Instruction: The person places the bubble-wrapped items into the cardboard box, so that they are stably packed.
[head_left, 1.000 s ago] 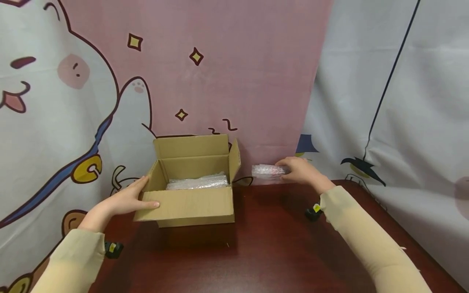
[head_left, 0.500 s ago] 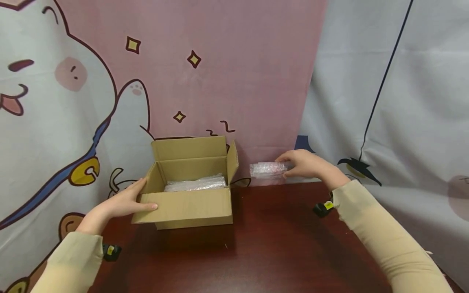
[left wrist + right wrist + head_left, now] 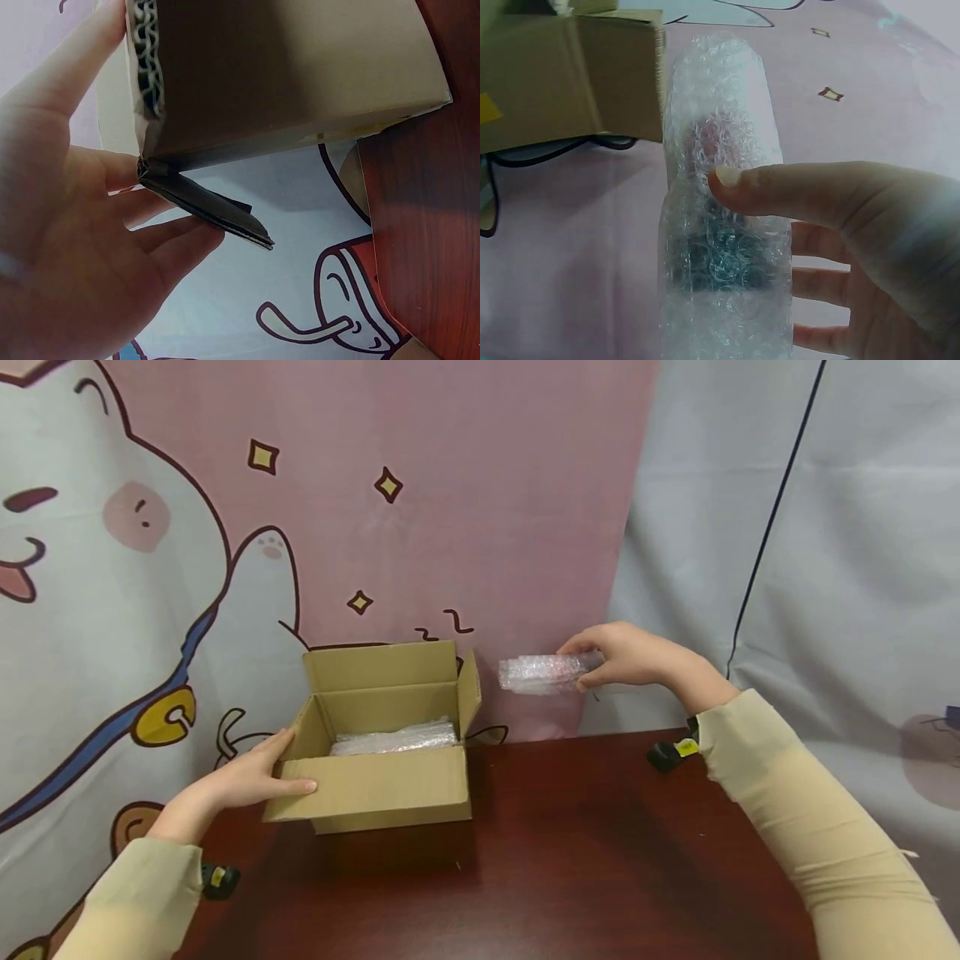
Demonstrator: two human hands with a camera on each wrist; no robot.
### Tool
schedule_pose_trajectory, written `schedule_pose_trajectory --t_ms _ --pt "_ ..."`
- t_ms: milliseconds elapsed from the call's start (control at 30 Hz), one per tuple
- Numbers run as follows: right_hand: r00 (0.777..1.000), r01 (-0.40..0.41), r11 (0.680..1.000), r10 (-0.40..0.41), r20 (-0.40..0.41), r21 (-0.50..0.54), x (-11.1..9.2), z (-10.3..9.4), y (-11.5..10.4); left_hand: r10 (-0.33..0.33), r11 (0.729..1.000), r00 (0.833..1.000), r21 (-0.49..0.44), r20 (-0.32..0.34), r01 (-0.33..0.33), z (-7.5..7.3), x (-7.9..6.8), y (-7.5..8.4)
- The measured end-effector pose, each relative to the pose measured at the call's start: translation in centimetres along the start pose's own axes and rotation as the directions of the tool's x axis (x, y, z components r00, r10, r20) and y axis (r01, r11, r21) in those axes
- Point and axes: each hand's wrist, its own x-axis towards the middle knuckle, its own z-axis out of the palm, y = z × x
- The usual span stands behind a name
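Observation:
A cardboard box (image 3: 390,789) stands on the table with its flaps spread. Inside lies a bubble-wrapped bundle (image 3: 397,740). My left hand (image 3: 240,783) rests at the box's left side, its thumb along the front flap and its fingers against the left flap (image 3: 214,202), fairly straight. To the right of the box, above the table, my right hand (image 3: 637,658) holds a bubble-wrapped package (image 3: 724,247) by its right end. Thumb and fingers pinch it from opposite sides. Through the wrap show reddish and dark teal patches; what it contains is unclear.
A dark red table (image 3: 570,860) carries the box. Behind it hangs a pink and white cloth (image 3: 510,527) with a cartoon cat print, close to the box's back. The box's right flap (image 3: 468,692) sticks up towards the package.
My right hand has raised the bubble-wrapped package from near the table's back edge. The left hand keeps its place on the box. The head view has shifted slightly.

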Motion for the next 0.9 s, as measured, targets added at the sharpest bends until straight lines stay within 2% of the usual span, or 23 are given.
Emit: schedule_pose_trajectory --t_ms 400,700,900 --pt "0.999 0.030 0.999 -0.031 -0.013 -0.026 1.8 -3.3 -2.6 0.002 1.000 1.000 0.007 0.003 -0.002 -0.1 0.0 0.1" --pt "0.998 0.064 0.998 -0.064 0.011 0.005 4.0 -3.8 -4.8 0.006 1.000 1.000 0.010 -0.002 -0.006 0.0 -0.1 0.2" --pt "0.997 0.077 0.996 -0.078 0.026 0.049 5.6 -3.4 -6.0 0.016 1.000 1.000 0.015 -0.005 -0.016 0.0 -0.1 0.2"
